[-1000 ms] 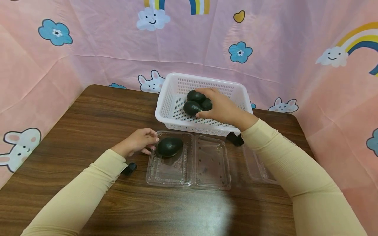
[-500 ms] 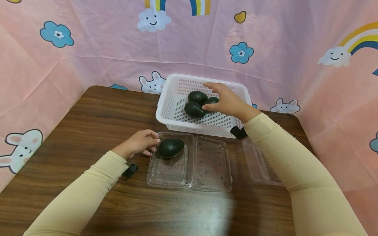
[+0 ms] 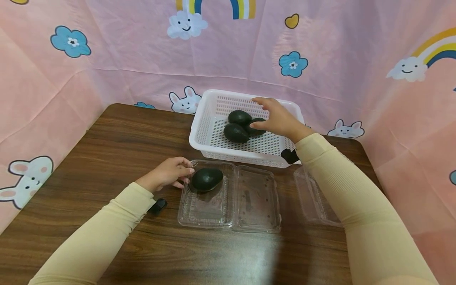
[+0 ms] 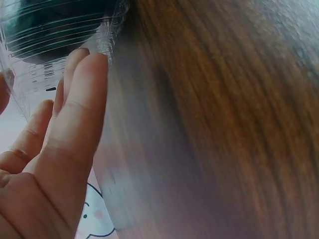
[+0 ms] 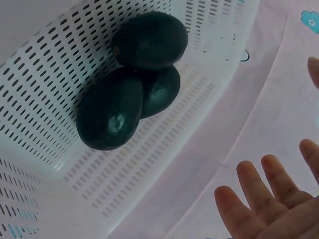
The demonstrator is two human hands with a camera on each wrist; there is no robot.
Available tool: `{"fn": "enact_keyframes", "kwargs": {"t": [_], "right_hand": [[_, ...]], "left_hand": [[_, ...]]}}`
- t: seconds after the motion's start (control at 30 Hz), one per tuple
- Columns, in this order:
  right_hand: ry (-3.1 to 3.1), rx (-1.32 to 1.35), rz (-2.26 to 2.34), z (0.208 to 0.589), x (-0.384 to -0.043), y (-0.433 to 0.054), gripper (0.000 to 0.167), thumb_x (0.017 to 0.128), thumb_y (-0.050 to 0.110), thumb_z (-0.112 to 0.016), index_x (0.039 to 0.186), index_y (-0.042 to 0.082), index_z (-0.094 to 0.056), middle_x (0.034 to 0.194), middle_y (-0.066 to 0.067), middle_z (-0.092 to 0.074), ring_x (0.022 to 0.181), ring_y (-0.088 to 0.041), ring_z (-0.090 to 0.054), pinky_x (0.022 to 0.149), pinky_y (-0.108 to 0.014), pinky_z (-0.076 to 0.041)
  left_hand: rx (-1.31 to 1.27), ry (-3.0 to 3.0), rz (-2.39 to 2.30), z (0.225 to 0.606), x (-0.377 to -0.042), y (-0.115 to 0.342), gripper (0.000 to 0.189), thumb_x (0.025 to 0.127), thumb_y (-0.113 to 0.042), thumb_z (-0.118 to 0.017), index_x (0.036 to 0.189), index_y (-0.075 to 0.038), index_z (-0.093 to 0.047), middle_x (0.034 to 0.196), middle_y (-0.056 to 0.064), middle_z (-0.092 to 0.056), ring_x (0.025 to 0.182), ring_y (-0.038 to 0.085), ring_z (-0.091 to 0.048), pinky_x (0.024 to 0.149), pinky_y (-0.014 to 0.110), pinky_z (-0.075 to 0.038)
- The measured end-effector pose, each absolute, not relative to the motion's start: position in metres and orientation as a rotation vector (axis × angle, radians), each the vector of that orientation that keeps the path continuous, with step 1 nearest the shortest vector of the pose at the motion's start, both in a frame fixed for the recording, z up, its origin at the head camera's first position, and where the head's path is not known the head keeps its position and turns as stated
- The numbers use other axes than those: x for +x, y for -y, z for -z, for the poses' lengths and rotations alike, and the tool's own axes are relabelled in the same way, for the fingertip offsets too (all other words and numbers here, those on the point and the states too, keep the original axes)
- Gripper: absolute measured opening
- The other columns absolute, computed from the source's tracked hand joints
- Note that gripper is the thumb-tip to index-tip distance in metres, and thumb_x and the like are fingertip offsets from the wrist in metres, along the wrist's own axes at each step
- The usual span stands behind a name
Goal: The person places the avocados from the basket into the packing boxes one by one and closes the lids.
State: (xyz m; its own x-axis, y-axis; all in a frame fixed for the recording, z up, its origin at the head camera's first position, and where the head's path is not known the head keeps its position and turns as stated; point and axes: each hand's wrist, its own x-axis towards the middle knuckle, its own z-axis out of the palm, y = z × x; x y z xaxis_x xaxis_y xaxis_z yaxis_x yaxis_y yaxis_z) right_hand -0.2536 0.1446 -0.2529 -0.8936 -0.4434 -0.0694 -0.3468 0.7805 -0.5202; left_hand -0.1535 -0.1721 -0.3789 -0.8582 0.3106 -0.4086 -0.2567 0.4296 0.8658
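In the head view, an open clear plastic clamshell (image 3: 213, 209) lies on the table with one dark green avocado (image 3: 207, 179) at its far left. At that end, my left hand (image 3: 170, 173) holds the clamshell's rim, its fingers (image 4: 82, 104) fairly straight against the outer wall. Three avocados (image 3: 236, 133) rest together in a white slotted basket (image 3: 199, 130). My right hand (image 3: 279, 118) hovers over the basket's right side, fingers spread, nothing in it. The right wrist view shows these fingers (image 5: 256, 191) apart from the avocados (image 5: 112, 109).
Another clear plastic container (image 3: 313, 200) lies at the right, partly hidden by the right sleeve (image 3: 345, 190). The clamshell's lid (image 3: 257, 202) lies flat beside its base. Patterned pink cloth (image 3: 228, 47) hangs behind and at both sides of the wooden table (image 3: 149, 249).
My right hand has drawn off the avocados toward the right, with its fingers spread and nothing taken. My left hand stays at the clamshell. The view has shifted slightly.
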Motion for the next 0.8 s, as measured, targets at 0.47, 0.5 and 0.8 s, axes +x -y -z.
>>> {"fn": "enact_keyframes", "kwargs": {"t": [0.47, 0.5, 0.8], "right_hand": [[-2.839, -0.586, 0.733, 0.258, -0.272, -0.155, 0.08, 0.086, 0.026, -0.074, 0.152, 0.013, -0.031, 0.152, -0.016, -0.031, 0.134, -0.034, -0.037, 0.106, -0.05, -0.036], [-2.838, -0.585, 0.733, 0.259, -0.273, -0.155, 0.08, 0.086, 0.026, -0.074, 0.152, 0.013, -0.03, 0.152, -0.016, -0.031, 0.134, -0.034, -0.036, 0.106, -0.05, -0.036], [-2.838, -0.545, 0.683, 0.264, -0.278, -0.158, 0.08, 0.087, 0.026, -0.073, 0.152, 0.013, -0.029, 0.154, -0.016, -0.027, 0.135, -0.034, -0.035, 0.108, -0.051, -0.034]], "left_hand": [[0.036, -2.176, -1.44, 0.378, -0.154, 0.172, 0.033, 0.1, -0.015, -0.052, 0.125, 0.006, -0.047, 0.124, 0.025, -0.059, 0.087, 0.02, -0.062, 0.069, 0.034, -0.057], [0.035, -2.177, -1.44, 0.378, -0.154, 0.172, 0.033, 0.1, -0.015, -0.052, 0.125, 0.006, -0.047, 0.123, 0.025, -0.059, 0.087, 0.02, -0.062, 0.069, 0.034, -0.057], [0.041, -2.181, -1.439, 0.379, -0.153, 0.172, 0.033, 0.1, -0.017, -0.054, 0.124, 0.005, -0.048, 0.121, 0.023, -0.06, 0.085, 0.018, -0.063, 0.069, 0.034, -0.057]]}}
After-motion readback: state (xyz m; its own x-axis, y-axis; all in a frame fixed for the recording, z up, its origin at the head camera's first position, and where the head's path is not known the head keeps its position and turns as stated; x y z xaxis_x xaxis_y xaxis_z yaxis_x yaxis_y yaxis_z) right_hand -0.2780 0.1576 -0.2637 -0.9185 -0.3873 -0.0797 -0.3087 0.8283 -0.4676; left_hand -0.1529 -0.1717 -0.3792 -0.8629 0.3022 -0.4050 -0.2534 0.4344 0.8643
